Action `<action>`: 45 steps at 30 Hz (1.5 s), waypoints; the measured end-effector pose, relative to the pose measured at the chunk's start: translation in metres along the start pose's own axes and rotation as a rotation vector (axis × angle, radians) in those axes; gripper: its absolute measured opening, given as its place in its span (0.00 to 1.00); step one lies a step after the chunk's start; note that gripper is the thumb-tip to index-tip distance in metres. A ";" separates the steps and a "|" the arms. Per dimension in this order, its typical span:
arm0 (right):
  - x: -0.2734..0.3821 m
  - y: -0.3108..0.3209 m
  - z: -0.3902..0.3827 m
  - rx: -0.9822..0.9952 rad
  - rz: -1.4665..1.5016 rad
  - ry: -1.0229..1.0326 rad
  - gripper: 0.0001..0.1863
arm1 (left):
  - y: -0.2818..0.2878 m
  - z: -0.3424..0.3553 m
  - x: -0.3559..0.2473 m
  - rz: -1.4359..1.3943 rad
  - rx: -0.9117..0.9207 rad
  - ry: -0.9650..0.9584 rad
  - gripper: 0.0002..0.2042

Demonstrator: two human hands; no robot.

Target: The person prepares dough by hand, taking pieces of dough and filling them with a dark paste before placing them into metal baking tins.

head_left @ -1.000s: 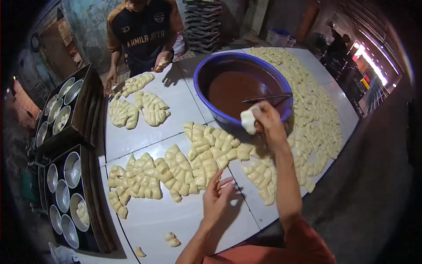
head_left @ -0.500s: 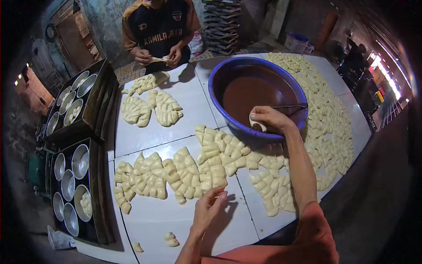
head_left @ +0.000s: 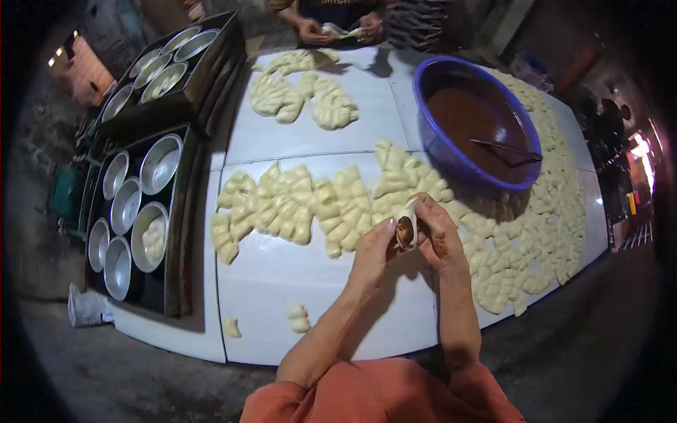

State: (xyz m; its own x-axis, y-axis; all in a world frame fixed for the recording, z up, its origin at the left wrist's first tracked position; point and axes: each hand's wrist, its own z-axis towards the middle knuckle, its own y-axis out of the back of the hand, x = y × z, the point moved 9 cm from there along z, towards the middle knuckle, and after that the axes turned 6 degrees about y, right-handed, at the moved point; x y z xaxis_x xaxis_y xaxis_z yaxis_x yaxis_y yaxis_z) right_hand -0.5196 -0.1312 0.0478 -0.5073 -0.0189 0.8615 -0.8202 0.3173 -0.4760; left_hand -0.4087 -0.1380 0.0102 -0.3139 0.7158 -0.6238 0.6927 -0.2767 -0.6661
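Observation:
Between my two hands, above the table, is a small piece of dough [head_left: 406, 227] cupped around brown filling. My left hand [head_left: 374, 254] pinches its left side. My right hand [head_left: 441, 236] grips its right side, with brown smears on the fingers. Just beyond, a blue basin [head_left: 438, 137] holds smooth brown filling [head_left: 462, 116], and a dark thin stick [head_left: 504, 147] leans in it. Rows of pale cut dough pieces [head_left: 285, 204] lie to the left of my hands. Two small dough lumps [head_left: 299, 321] sit near the front edge.
Black trays with round metal tins [head_left: 126, 204] stand stacked at the left; some tins hold dough. Many dough pieces [head_left: 546, 233] cover the table's right side. Across the white table [head_left: 282, 310], another person's hands [head_left: 310, 31] stretch a piece of dough.
My right hand has come back from the basin with the filled dough, and my left hand has risen to meet it. The view has shifted, so the table appears higher and further right.

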 end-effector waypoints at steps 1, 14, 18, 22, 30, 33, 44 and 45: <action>-0.015 -0.008 -0.005 0.012 0.039 0.006 0.12 | 0.011 -0.011 -0.003 -0.006 0.006 0.004 0.18; -0.096 -0.130 -0.051 0.269 -0.918 0.491 0.34 | 0.144 -0.108 -0.071 0.259 -0.356 -0.193 0.19; -0.107 -0.144 -0.051 0.229 -0.832 0.473 0.22 | 0.158 -0.128 -0.082 0.396 -0.360 -0.199 0.20; -0.117 -0.149 -0.049 0.147 -0.584 0.335 0.11 | 0.165 -0.140 -0.090 0.485 -0.396 -0.178 0.18; -0.143 -0.147 -0.055 0.112 -0.328 -0.032 0.10 | 0.179 -0.134 -0.076 0.260 -0.308 -0.166 0.17; -0.150 -0.152 -0.068 0.148 -0.196 -0.142 0.15 | 0.187 -0.132 -0.075 0.091 -0.284 -0.094 0.15; -0.133 -0.153 -0.057 0.193 -0.257 0.152 0.11 | 0.176 -0.139 -0.060 0.207 -0.256 -0.078 0.15; -0.133 -0.157 -0.058 0.188 -0.256 0.150 0.11 | 0.176 -0.138 -0.060 0.197 -0.262 -0.091 0.15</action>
State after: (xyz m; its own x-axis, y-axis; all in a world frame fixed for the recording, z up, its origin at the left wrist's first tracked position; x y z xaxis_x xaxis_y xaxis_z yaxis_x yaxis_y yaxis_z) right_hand -0.3079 -0.1236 0.0177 -0.2457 0.0690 0.9669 -0.9573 0.1394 -0.2532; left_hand -0.1782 -0.1415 -0.0131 -0.2063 0.6013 -0.7720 0.8853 -0.2213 -0.4090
